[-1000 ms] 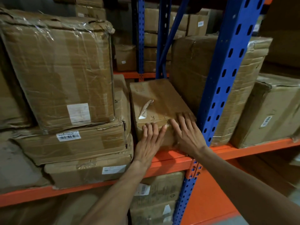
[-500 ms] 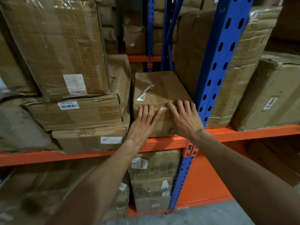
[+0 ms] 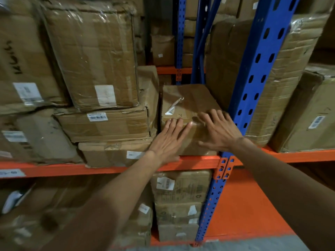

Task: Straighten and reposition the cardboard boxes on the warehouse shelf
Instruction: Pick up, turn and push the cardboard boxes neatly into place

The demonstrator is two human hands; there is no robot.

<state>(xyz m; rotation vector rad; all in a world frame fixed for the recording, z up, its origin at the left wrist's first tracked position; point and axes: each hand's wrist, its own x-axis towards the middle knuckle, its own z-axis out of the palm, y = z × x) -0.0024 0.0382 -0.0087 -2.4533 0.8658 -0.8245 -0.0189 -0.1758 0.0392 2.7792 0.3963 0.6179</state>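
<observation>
A small brown cardboard box (image 3: pixel 188 100) with a torn white tape strip on top sits on the orange shelf beam (image 3: pixel 195 162), wedged between a stack of boxes on the left and the blue upright (image 3: pixel 253 87). My left hand (image 3: pixel 168 140) lies flat against the box's front face, fingers spread. My right hand (image 3: pixel 217 131) rests on the box's front right top edge, fingers spread over the corner. Neither hand grips the box.
A stack of flattened cartons (image 3: pixel 105 125) with a large plastic-wrapped box (image 3: pixel 94 57) on top stands at the left. A tall wrapped box (image 3: pixel 282 73) stands behind the blue upright. More boxes (image 3: pixel 179 200) fill the lower shelf. Grey floor shows at the bottom.
The view has pulled back and tilted down, showing more of the lower shelf. Both hands stay pressed on the small box; the right hand's fingers have spread wider at the corner.
</observation>
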